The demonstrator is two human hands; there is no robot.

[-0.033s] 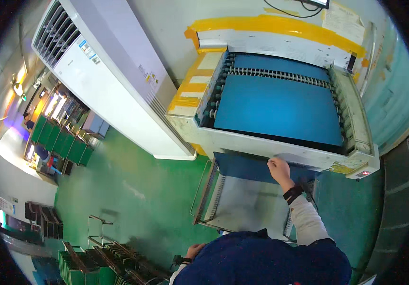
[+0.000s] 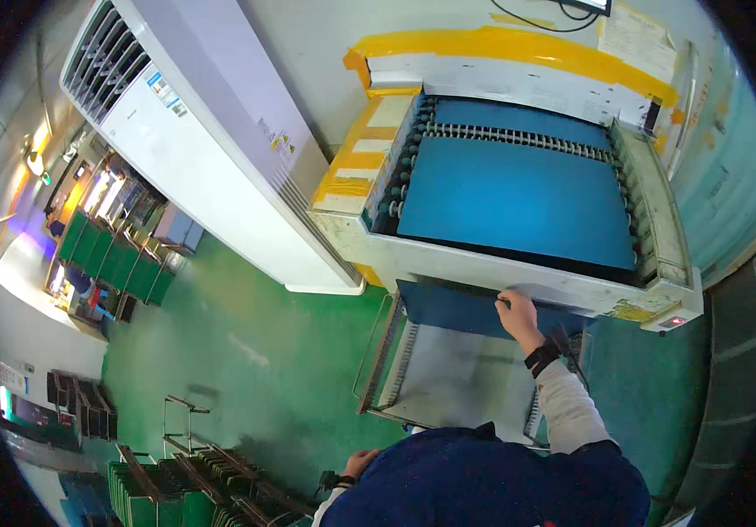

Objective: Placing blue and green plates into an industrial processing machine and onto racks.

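Note:
My right hand (image 2: 518, 318) is closed in front of a dark blue panel (image 2: 444, 307), which stands in a slotted rack (image 2: 393, 364) below the machine's front edge. A small dark spot shows at the fingertips; whether they grip the panel's edge or something else cannot be made out. Low beside my body is my left hand (image 2: 361, 464), its fingers partly hidden by my dark blue top. Above the rack, a bright blue panel (image 2: 518, 198) lies flat on the rollers of the conveyor machine (image 2: 483, 268). Another blue panel (image 2: 518, 119) is on the rollers behind it.
A tall white air conditioner (image 2: 220, 158) stands left of the machine. Racks of green boards (image 2: 145, 501) are on the green floor at lower left. Farther left are more green panels (image 2: 115, 255) and people at benches. A greenish translucent curtain (image 2: 720, 149) hangs at right.

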